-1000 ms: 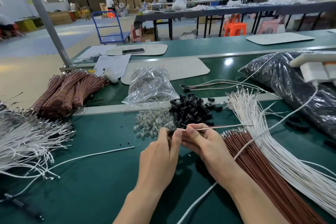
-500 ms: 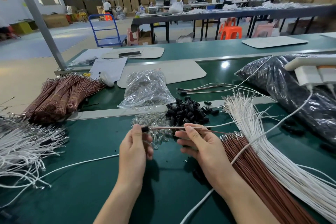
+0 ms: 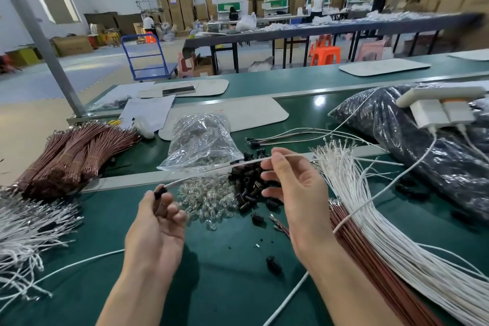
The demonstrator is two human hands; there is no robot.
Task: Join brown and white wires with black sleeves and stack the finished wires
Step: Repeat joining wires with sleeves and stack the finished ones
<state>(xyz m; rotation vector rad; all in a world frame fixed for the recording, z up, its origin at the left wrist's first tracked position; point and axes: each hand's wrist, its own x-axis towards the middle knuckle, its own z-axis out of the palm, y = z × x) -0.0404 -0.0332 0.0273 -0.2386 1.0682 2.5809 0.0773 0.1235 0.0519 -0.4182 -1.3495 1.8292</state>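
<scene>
1. Left hand (image 3: 156, 225) pinches the black sleeve (image 3: 159, 194) on the joined wire (image 3: 211, 171), in the air over the desk (image 3: 225, 272) middle.
2. Right hand (image 3: 296, 193) pinches the same wire farther along; its other fingers are loose.
3. Sleeve pile (image 3: 251, 182) lies below; white wires (image 3: 370, 219) and brown wires (image 3: 352, 246) lie toward the right edge.

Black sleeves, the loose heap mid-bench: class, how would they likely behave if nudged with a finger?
The black sleeves are small separate pieces in a loose heap, so a nudge would probably scatter them. One stray sleeve lies apart on the green bench, suggesting they roll or skid easily.
</scene>
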